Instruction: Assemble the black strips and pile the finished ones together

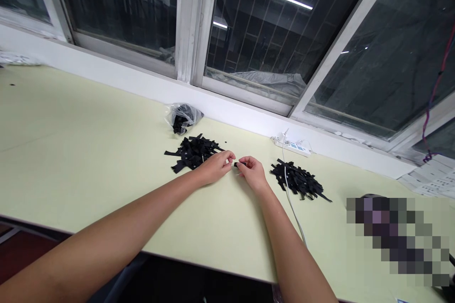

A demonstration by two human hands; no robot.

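Observation:
My right hand (253, 172) pinches a small black strip (240, 164) over the middle of the pale green table (213, 218). Just left of it, my left hand (219, 165) has its thumb and fingertips drawn together; whether anything thin is between them is too small to tell. A heap of black fabric strips (194, 151) lies beside and behind my left hand. Another pile of black strips (300, 180) rests to the right of my right hand, with a white cable (286, 180) running across it.
Behind the left heap is a clear plastic bag (185, 117) with black pieces. A white power strip (293, 147) lies by the wall under the windows. A blurred-out dark object (387, 227) is at the right.

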